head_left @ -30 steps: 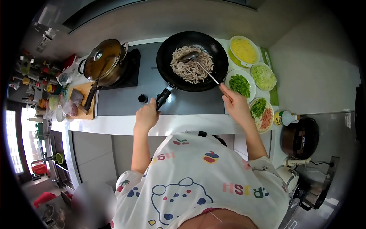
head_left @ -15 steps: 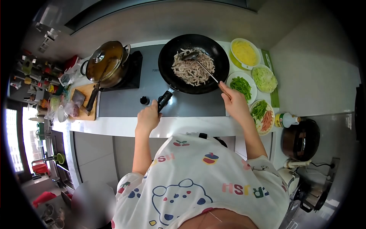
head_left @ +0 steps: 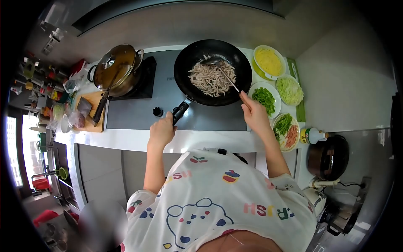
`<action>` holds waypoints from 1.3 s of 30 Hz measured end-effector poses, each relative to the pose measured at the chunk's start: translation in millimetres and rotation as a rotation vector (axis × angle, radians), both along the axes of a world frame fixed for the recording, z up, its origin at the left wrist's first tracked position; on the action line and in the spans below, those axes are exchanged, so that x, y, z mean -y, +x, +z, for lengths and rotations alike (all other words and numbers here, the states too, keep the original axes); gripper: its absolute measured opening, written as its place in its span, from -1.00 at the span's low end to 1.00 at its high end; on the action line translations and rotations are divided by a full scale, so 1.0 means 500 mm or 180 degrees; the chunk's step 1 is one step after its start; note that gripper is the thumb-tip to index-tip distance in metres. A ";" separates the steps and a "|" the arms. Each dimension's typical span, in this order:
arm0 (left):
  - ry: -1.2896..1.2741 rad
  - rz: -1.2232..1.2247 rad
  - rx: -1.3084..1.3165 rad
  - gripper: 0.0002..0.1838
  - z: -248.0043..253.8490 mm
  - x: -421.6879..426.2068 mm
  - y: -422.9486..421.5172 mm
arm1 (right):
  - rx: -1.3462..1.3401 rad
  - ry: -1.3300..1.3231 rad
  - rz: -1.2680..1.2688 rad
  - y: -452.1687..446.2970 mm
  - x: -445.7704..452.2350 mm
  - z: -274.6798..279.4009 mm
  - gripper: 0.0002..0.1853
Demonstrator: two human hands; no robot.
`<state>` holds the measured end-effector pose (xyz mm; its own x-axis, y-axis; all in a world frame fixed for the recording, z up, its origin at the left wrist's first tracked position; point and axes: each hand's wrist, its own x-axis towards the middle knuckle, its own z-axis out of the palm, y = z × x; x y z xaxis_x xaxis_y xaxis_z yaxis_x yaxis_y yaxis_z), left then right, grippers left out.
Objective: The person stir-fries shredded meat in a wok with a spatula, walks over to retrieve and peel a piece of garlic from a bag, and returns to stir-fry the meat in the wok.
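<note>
A black wok (head_left: pixel 184 63) sits on the right side of the stove, with shredded meat (head_left: pixel 210 80), pale and cooked-looking, in its middle. My left hand (head_left: pixel 162 131) is closed near the end of the wok's black handle (head_left: pixel 181 112). In my right hand (head_left: pixel 255 112) is the wooden grip of a metal spatula (head_left: pixel 227 76); its shaft reaches over the wok's right rim. The spatula's dark head lies at the far side of the meat, partly among the strips, so its exact shape is hard to see.
A lidded pot (head_left: pixel 119 73) stands on the left burner. Right of the wok are a bowl of yellow shreds (head_left: pixel 268 60), shredded cabbage (head_left: pixel 289 90), a plate of chopped greens (head_left: pixel 264 97) and a plate of greens and pink strips (head_left: pixel 291 136). A cleaver (head_left: pixel 85 107) lies on the cutting board (head_left: pixel 97 126).
The spatula head has shifted slightly right and turned within the far part of the meat. My right hand has moved a little with it; my left hand keeps its grip.
</note>
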<state>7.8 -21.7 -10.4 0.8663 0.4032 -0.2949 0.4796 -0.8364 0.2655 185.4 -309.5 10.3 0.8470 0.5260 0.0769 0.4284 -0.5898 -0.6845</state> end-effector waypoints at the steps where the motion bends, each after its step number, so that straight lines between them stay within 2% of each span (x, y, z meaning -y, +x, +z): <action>1: 0.0002 -0.0013 -0.0003 -0.55 0.001 -0.001 0.001 | -0.0057 -0.0007 -0.0010 0.000 -0.004 -0.009 -0.50; 5: 0.0012 -0.0022 -0.0021 -0.55 0.001 -0.003 0.002 | 0.0175 0.0068 0.0065 -0.016 0.013 0.013 -0.50; 12: 0.0023 -0.0040 -0.0001 -0.56 0.000 -0.001 0.002 | -0.0289 0.0139 0.0098 -0.030 0.005 0.004 -0.50; 18: 0.0024 -0.0033 -0.0033 -0.58 0.000 -0.004 0.004 | 0.0056 0.0030 0.0191 -0.048 0.043 0.005 -0.50; 21: -0.0008 -0.0036 -0.0038 -0.58 0.000 -0.003 0.002 | -0.0195 -0.0062 0.0111 -0.050 0.030 -0.008 -0.50; 27: 0.0027 -0.0067 -0.0039 -0.57 0.004 -0.004 0.002 | 0.0122 0.0282 0.0033 -0.067 0.056 0.034 -0.51; 30: -0.0005 -0.0044 -0.0016 -0.57 0.002 -0.003 0.002 | 0.0175 0.0341 0.0022 -0.056 0.065 -0.002 -0.52; 33: 0.0010 -0.0059 -0.0031 -0.58 0.006 -0.003 0.002 | -0.0263 0.0002 -0.0171 -0.049 0.064 0.007 -0.51; 36: 0.0032 -0.0058 -0.0057 -0.58 0.009 -0.006 0.003 | -0.0117 0.0100 -0.0168 -0.064 0.075 0.037 -0.51; 39: 0.0008 -0.0055 -0.0033 -0.58 0.003 -0.005 0.004 | -0.0055 0.0195 -0.0218 -0.061 0.083 0.019 -0.50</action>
